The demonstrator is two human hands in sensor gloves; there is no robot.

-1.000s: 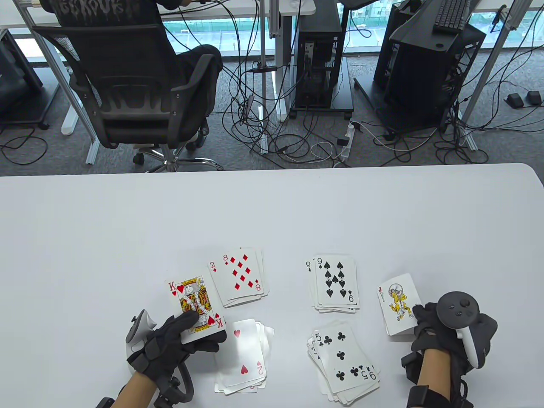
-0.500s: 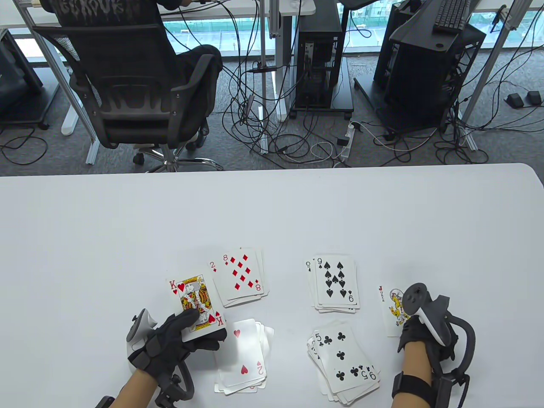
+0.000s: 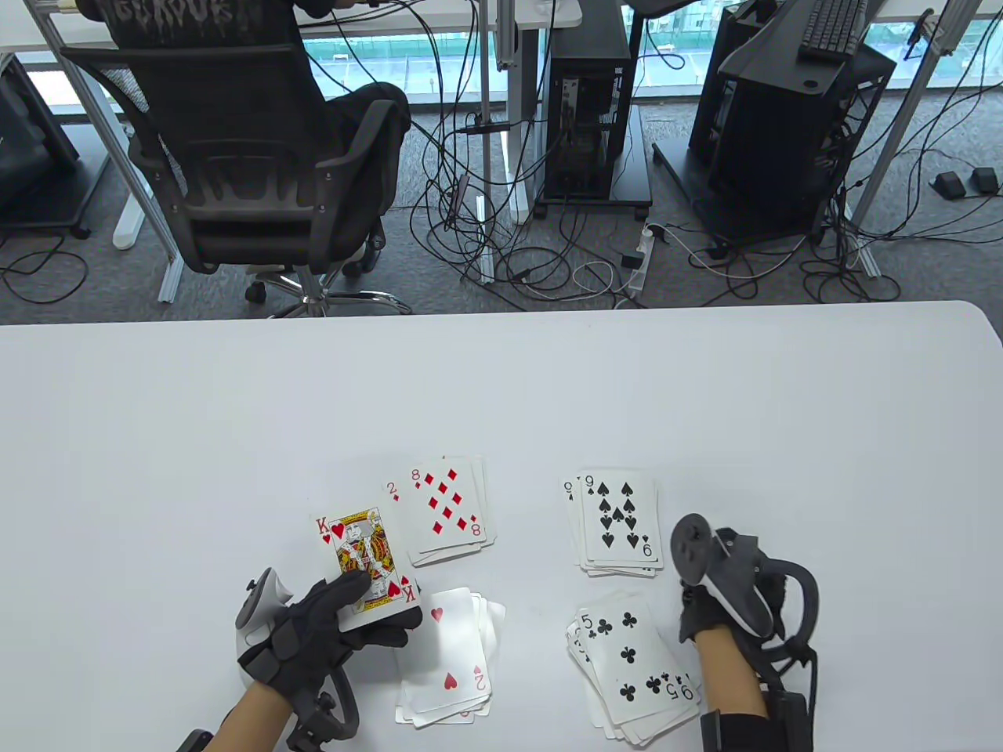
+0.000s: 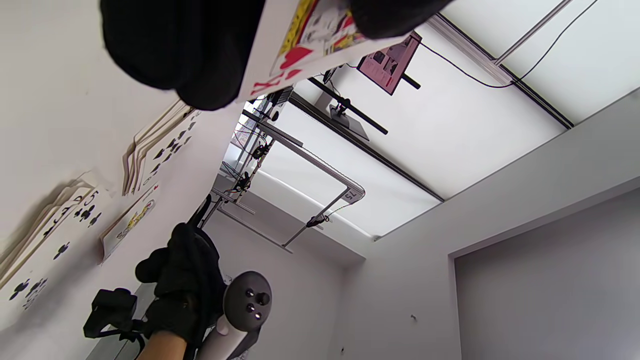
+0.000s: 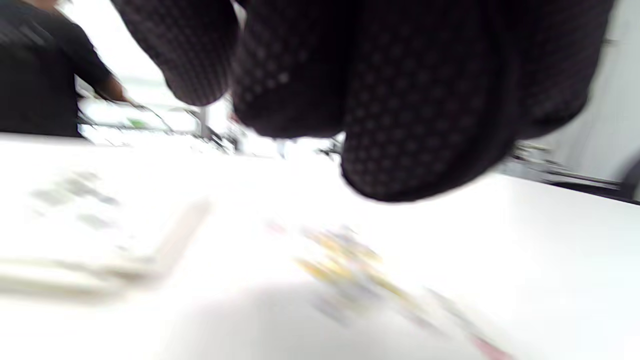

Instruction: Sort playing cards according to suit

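My left hand pinches the king of hearts by its near edge, thumb on top, just above the hearts pile. The left wrist view shows the king between my fingers. Face-up piles lie on the white table: diamonds, spades, clubs. My right hand hovers right of the clubs pile with loosely curled fingers and holds nothing. The joker lies flat on the table; the right tracker hides it in the table view.
A person sits in a black office chair beyond the table's far edge, with cables and computer towers on the floor. Bare table stretches behind and to both sides of the piles.
My right hand has let go of the joker and moved left towards the clubs and spades piles, its tracker now covering the joker. The left hand with the king has barely shifted.
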